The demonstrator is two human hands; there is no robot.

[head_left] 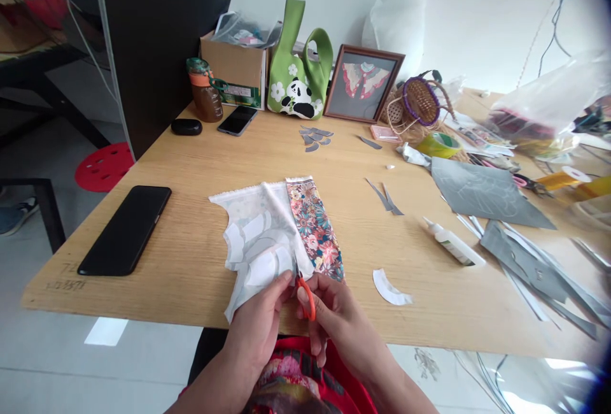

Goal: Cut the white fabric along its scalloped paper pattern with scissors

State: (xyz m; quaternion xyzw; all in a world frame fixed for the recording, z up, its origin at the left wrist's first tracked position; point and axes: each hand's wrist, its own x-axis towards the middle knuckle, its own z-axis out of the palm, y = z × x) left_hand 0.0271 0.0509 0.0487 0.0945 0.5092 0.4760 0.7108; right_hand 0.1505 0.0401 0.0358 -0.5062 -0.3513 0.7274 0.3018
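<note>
Orange-handled scissors (306, 298) are in my right hand (337, 306), with the fingers closed round the handles. Their blades point away from me, at the edge of a floral fabric (316, 229). The fabric's pale underside (272, 200) faces up on the left and carries several white curved pieces (260, 267). My left hand (262, 309) pinches the near edge of this fabric, close beside the blades. Part of the cloth is hidden under my fingers. To the right of my hands lies a loose white curved piece (390, 288).
A black tablet-like slab (126, 229) lies left. A glue bottle (453, 243), grey strips (534, 267) and a grey sheet (487, 191) lie right. Behind stand a brown bottle (206, 92), cardboard box (233, 70), green panda bag (298, 83) and picture frame (365, 83).
</note>
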